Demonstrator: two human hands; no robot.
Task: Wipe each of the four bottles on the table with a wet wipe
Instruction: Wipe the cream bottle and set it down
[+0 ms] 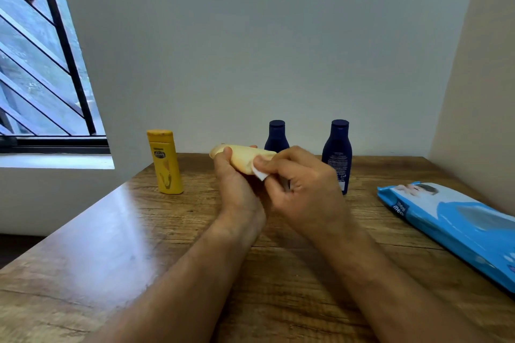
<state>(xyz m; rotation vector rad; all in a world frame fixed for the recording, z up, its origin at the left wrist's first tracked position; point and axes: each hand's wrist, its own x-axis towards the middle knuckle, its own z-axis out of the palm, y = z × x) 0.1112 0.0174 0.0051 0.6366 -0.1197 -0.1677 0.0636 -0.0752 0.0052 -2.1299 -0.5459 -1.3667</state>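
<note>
Both bare forearms reach forward from the bottom edge and meet above the middle of the brown wood-grain surface (117,231). The left hand (237,184) is raised with its fingers and thumb curled round a pale yellow plastic bottle (242,157), holding it tipped on its side in the air, one end pointing left. The right hand (303,189) comes in from the right, its fingers bent and pinching a small white wet wipe (259,172) pressed against the bottle's right end.

A darker yellow plastic bottle (166,164) stands upright on the surface to the left. Two dark blue plastic bottles stand upright behind the hands, one (276,135) mostly hidden by them, the other (337,153) to its right. A blue pack of wipes (457,228) lies flat near the right edge.
</note>
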